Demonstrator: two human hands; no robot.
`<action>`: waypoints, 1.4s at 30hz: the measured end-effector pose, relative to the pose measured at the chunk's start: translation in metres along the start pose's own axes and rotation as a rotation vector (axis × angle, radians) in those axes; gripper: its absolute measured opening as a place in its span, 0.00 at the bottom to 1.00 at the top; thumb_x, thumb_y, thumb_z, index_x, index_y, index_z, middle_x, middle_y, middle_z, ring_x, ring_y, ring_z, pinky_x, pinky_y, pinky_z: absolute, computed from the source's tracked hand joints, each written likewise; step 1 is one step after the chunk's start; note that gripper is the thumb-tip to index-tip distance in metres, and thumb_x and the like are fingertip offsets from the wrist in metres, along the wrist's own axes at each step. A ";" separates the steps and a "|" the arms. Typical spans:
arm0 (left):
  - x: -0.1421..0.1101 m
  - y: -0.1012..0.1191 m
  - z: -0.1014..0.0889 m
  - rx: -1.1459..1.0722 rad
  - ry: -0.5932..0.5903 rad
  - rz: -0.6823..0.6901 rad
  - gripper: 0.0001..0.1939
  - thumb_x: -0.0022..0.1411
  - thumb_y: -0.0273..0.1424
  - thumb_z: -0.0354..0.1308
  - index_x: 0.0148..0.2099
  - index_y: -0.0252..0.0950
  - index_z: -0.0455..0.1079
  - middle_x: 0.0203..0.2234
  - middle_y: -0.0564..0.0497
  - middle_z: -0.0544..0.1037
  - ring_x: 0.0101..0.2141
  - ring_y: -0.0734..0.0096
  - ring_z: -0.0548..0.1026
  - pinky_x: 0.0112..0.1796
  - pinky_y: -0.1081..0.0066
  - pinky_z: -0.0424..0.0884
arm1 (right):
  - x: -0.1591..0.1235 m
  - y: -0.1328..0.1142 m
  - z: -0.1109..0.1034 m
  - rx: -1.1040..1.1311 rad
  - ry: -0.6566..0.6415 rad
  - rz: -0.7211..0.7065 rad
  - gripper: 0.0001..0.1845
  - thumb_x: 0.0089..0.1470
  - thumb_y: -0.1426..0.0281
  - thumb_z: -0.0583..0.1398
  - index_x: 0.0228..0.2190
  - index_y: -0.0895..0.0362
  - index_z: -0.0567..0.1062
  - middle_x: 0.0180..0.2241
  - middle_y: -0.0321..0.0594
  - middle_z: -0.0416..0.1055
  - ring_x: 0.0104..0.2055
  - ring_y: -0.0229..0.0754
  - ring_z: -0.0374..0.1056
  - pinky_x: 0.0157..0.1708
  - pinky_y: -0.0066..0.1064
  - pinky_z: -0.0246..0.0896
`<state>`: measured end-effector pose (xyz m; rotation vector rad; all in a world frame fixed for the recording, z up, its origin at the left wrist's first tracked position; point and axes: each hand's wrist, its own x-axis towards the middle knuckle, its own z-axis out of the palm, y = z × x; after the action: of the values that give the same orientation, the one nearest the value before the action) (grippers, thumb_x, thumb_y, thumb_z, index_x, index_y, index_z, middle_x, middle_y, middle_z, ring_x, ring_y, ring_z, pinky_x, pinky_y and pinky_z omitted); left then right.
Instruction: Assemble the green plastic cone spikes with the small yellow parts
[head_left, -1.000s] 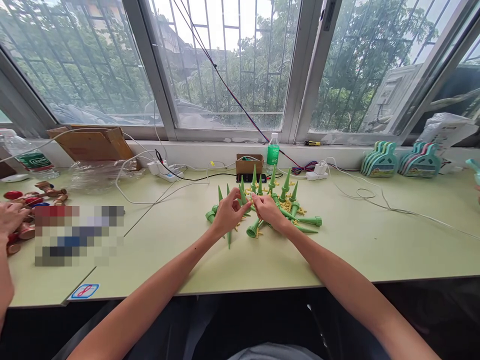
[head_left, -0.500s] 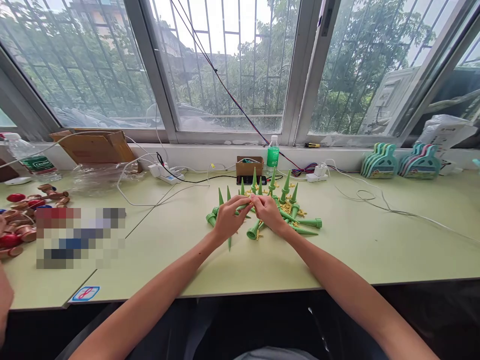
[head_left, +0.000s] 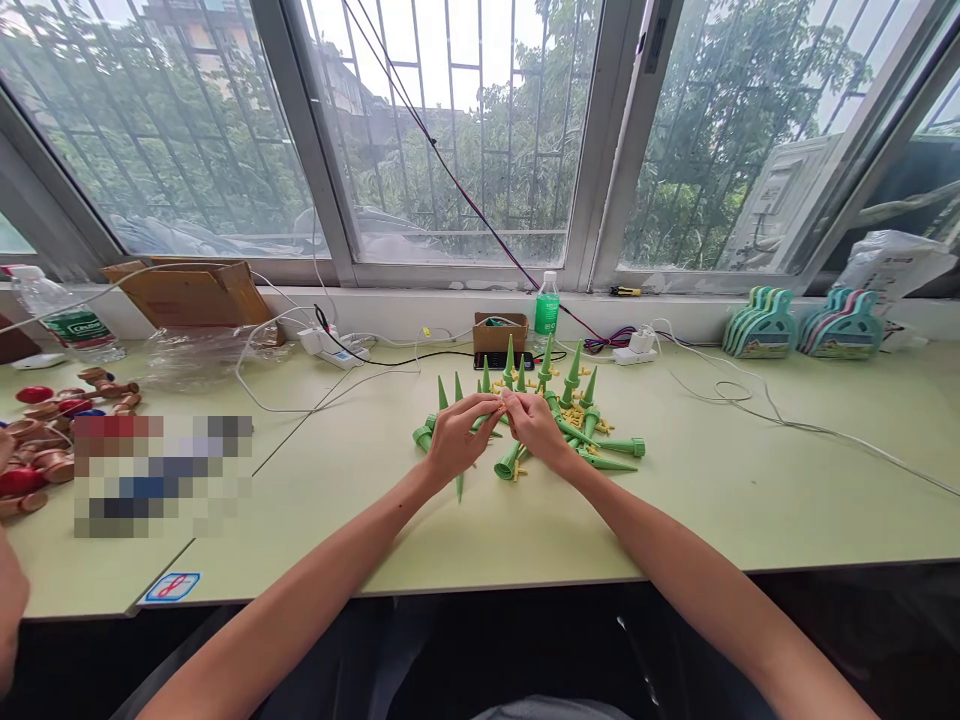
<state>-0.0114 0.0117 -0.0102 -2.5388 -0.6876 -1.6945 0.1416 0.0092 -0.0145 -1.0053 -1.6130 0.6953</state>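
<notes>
My left hand [head_left: 459, 432] and my right hand [head_left: 534, 425] meet above the table, with fingertips pinched together. Whatever sits between those fingertips is small and mostly covered. Around and behind them are several green plastic watering spikes, some upright like one spike [head_left: 572, 375], others lying down like another spike [head_left: 619, 447]. Just below my right hand a green spike [head_left: 505, 464] lies with its round open end facing me. Small yellow plastic valves [head_left: 576, 414] are heaped among the spikes, partly hidden by my right hand.
Behind the spikes are a phone [head_left: 491, 361], a small cardboard box [head_left: 500, 330] and a green-labelled bottle [head_left: 547, 305]. White cables [head_left: 739, 392] cross the table. Wooden toys [head_left: 52, 465] lie at left near another person's arm [head_left: 9, 610]. Teal plastic items [head_left: 761, 325] stand at right.
My hands stay together in nearly the same spot, with only a slight shift at the fingertips. The spikes and valves on the table lie as before.
</notes>
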 end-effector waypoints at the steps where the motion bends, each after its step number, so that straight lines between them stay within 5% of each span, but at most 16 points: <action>1: 0.000 0.000 0.000 -0.001 -0.006 -0.008 0.06 0.63 0.27 0.57 0.41 0.37 0.75 0.38 0.47 0.80 0.37 0.71 0.78 0.38 0.72 0.75 | 0.000 0.000 0.000 -0.014 -0.003 -0.002 0.27 0.62 0.52 0.48 0.17 0.55 0.58 0.14 0.31 0.54 0.18 0.35 0.51 0.21 0.29 0.45; 11: 0.003 0.005 0.003 -0.059 -0.054 -0.371 0.06 0.61 0.33 0.59 0.37 0.35 0.73 0.32 0.49 0.79 0.25 0.77 0.74 0.28 0.75 0.73 | -0.003 -0.015 -0.008 -0.240 0.193 -0.080 0.19 0.63 0.57 0.49 0.25 0.54 0.60 0.16 0.29 0.56 0.19 0.34 0.51 0.22 0.28 0.45; 16: 0.002 0.003 0.004 -0.061 -0.101 -0.497 0.11 0.57 0.31 0.60 0.44 0.36 0.70 0.19 0.58 0.72 0.19 0.78 0.67 0.23 0.77 0.66 | -0.006 -0.021 -0.006 -0.233 0.099 -0.182 0.14 0.61 0.58 0.53 0.34 0.55 0.68 0.18 0.28 0.58 0.20 0.34 0.54 0.24 0.26 0.49; 23: -0.001 0.002 0.005 -0.038 -0.142 -0.448 0.25 0.49 0.19 0.54 0.51 0.38 0.65 0.19 0.61 0.70 0.18 0.81 0.63 0.23 0.79 0.62 | -0.008 -0.012 0.000 -0.305 -0.033 -0.275 0.11 0.59 0.62 0.55 0.34 0.55 0.72 0.22 0.35 0.66 0.24 0.37 0.60 0.27 0.28 0.53; 26: 0.000 0.004 0.006 -0.068 -0.143 -0.434 0.23 0.51 0.21 0.56 0.51 0.38 0.63 0.21 0.61 0.71 0.18 0.81 0.65 0.23 0.80 0.64 | -0.006 -0.010 -0.001 -0.325 0.011 -0.282 0.13 0.60 0.62 0.53 0.29 0.56 0.70 0.22 0.35 0.65 0.24 0.37 0.59 0.26 0.28 0.52; 30: 0.001 0.009 0.006 -0.132 -0.068 -0.417 0.17 0.55 0.28 0.59 0.48 0.38 0.62 0.37 0.52 0.74 0.18 0.85 0.67 0.21 0.80 0.64 | -0.003 -0.010 -0.006 -0.331 0.139 -0.238 0.14 0.60 0.61 0.53 0.27 0.55 0.67 0.21 0.34 0.63 0.22 0.36 0.56 0.25 0.28 0.51; 34: 0.000 0.013 0.005 -0.105 -0.053 -0.338 0.06 0.59 0.32 0.58 0.35 0.36 0.64 0.24 0.56 0.71 0.18 0.83 0.63 0.20 0.79 0.61 | 0.000 -0.011 -0.012 -0.327 0.262 -0.211 0.12 0.60 0.63 0.53 0.27 0.55 0.64 0.20 0.32 0.61 0.21 0.35 0.55 0.25 0.28 0.51; 38: -0.006 0.019 0.008 -0.076 -0.222 -0.140 0.17 0.61 0.31 0.55 0.22 0.35 0.59 0.13 0.58 0.61 0.17 0.82 0.57 0.20 0.77 0.56 | 0.001 -0.008 -0.014 -0.339 0.336 -0.225 0.11 0.60 0.63 0.53 0.28 0.55 0.63 0.21 0.31 0.60 0.21 0.34 0.55 0.25 0.27 0.51; 42: -0.013 0.026 0.013 -0.081 -0.326 -0.031 0.19 0.62 0.31 0.54 0.19 0.35 0.55 0.13 0.58 0.61 0.17 0.81 0.54 0.20 0.76 0.54 | 0.001 -0.004 -0.013 -0.349 0.356 -0.255 0.10 0.60 0.63 0.53 0.29 0.55 0.63 0.21 0.30 0.60 0.20 0.34 0.55 0.25 0.27 0.51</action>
<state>0.0051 -0.0131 -0.0214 -2.9110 -0.6855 -1.3536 0.1529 0.0076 -0.0076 -1.0755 -1.5336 0.0532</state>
